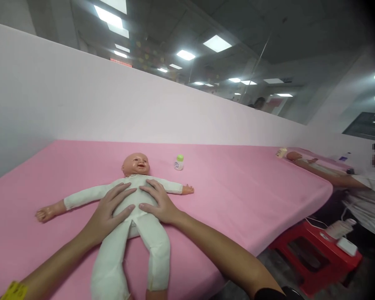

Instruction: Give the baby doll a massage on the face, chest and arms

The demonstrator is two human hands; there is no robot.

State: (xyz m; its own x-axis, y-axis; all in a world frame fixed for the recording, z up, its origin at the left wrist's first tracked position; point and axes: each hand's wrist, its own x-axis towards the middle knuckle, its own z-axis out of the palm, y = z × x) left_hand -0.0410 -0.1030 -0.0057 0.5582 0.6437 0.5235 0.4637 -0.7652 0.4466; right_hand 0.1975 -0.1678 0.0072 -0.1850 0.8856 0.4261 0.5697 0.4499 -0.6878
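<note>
We lay our left hand (109,210) and right hand (158,204) flat, fingers spread, gripping nothing, on the white cloth-bodied baby doll (134,216) lying face-up on the pink padded table (253,196); pressure is best kept light and even.

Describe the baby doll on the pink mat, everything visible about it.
The baby doll lies on its back on the pink mat, head toward the white wall, arms spread wide. Its bald head, hands and feet look like glossy plastic; the torso, arms and legs look like soft cream-white cloth. The face is smiling with an open mouth. The legs run toward the camera, feet cut off at the frame edge. The left hand and right hand both rest flat on its belly, fingers spread.
</note>
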